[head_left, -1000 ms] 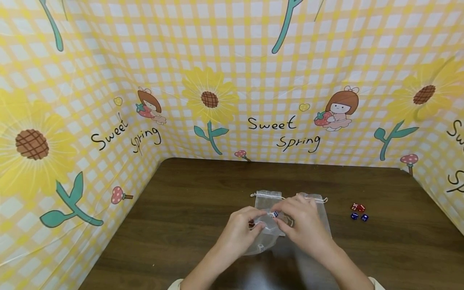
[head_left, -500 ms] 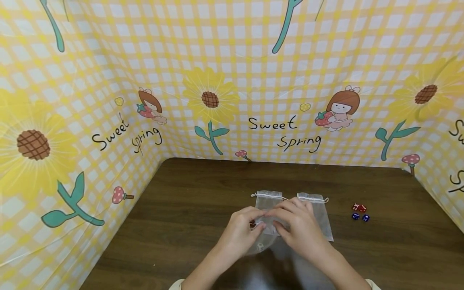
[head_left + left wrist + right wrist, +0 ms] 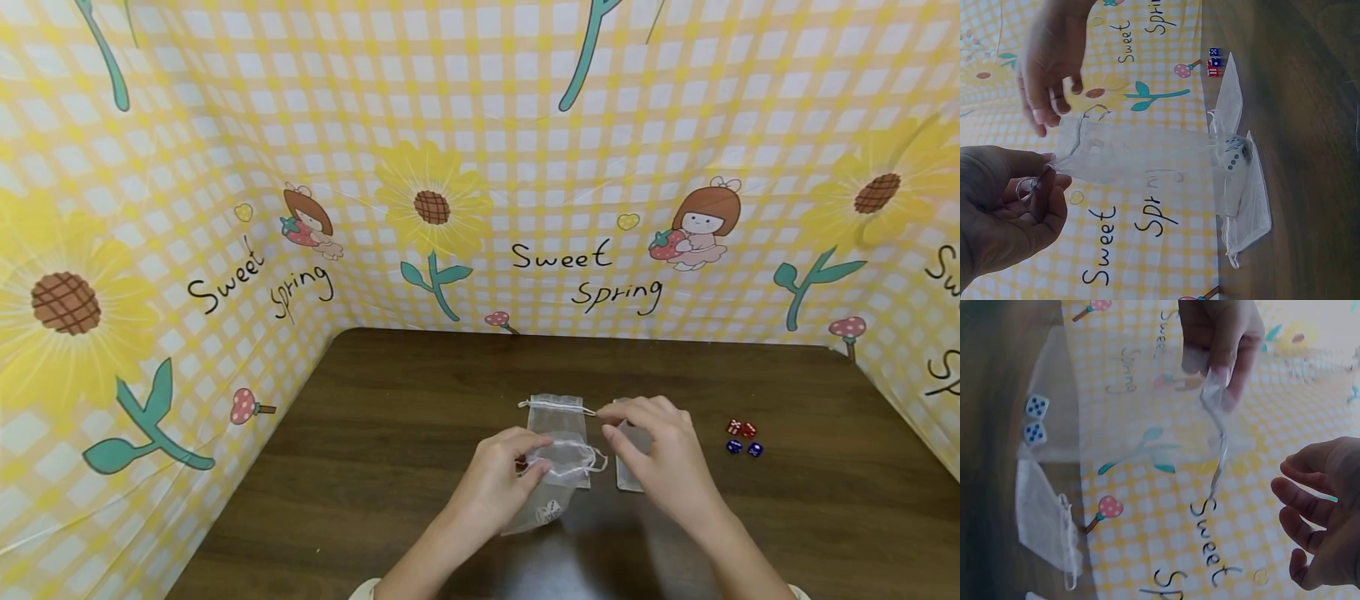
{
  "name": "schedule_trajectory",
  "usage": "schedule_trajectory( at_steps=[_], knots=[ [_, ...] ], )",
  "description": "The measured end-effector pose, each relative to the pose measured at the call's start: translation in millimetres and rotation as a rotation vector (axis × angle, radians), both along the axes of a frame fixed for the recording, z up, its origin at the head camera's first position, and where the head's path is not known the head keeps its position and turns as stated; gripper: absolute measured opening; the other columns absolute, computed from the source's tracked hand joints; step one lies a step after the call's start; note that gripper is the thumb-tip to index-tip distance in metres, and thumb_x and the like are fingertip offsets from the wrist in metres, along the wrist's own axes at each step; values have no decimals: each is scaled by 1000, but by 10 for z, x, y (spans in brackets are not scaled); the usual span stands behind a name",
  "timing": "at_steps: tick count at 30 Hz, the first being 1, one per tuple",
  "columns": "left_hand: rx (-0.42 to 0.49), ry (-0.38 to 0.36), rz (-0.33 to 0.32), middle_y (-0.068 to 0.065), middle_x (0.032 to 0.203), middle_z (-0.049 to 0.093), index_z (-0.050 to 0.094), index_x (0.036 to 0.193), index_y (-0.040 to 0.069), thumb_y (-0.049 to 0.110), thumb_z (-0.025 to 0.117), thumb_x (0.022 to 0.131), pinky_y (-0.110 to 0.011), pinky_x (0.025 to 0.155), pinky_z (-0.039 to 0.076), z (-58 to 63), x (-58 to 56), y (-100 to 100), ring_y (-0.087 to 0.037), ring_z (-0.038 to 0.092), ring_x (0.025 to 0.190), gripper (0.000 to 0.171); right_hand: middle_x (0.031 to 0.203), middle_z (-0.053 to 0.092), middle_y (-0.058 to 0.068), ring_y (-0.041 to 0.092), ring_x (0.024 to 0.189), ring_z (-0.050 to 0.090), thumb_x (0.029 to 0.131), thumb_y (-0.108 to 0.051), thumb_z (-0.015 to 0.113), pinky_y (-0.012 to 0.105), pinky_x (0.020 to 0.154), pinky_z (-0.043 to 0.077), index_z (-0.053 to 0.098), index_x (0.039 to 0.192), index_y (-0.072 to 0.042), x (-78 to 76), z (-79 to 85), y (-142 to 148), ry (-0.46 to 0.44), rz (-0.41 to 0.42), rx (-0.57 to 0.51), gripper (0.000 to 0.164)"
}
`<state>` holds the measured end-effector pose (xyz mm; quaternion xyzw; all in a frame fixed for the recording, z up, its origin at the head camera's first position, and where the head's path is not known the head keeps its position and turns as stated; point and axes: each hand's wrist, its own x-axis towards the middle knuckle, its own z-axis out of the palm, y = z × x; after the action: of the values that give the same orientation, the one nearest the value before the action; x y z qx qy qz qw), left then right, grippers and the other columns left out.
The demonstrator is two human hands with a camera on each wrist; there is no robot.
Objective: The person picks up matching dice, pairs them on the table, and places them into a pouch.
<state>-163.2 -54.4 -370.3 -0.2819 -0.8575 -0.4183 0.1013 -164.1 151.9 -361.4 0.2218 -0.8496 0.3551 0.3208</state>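
My left hand (image 3: 495, 475) pinches the rim of a sheer white drawstring bag (image 3: 1154, 147), which hangs down with its mouth spread. At its bottom lie two white dice (image 3: 1036, 407) with blue pips, side by side in the right wrist view. To the right, my right hand (image 3: 663, 454) is apart from the held bag, its fingers loosely bent and nothing between them. It hovers over another sheer bag (image 3: 630, 475) lying flat, hiding most of it in the head view. A third flat bag (image 3: 555, 415) lies just behind the held one.
Two red dice (image 3: 741, 428) and two blue dice (image 3: 744, 448) sit in pairs on the dark wooden table (image 3: 420, 392), right of the bags. A yellow checked cloth (image 3: 480, 108) with flowers and lettering stands round the table's back and sides.
My right hand brought a white die to the bag's mouth, let it go inside, and drew away to the right. The left hand has kept its pinch on the bag.
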Motion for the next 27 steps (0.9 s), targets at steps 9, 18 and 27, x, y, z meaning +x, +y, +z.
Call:
schedule_trajectory(
  at_steps=[9,18,27],
  knots=[
    [9,5,-1,-10,94,65,67,104,-2,-1,69,79,-16,66,48,15,8,15,-7,57,74,24,86,63,-9,12,81,54,88,-17,63,28,65,42,68,101,-11,-62,-191,118,-460,82,-33,14],
    [11,24,-9,-9,94,65,67,103,-2,-1,70,79,-16,64,48,10,4,15,-7,56,74,24,81,64,-3,7,69,51,86,-17,65,24,55,43,68,93,-7,-98,-263,180,-646,253,-121,12],
    [16,17,-31,-7,94,66,67,105,-1,1,69,80,-16,65,48,5,-10,-22,-7,56,75,25,74,63,-2,9,62,49,84,-15,68,25,53,41,69,86,-9,-98,-216,225,-644,183,-148,7]
  ],
)
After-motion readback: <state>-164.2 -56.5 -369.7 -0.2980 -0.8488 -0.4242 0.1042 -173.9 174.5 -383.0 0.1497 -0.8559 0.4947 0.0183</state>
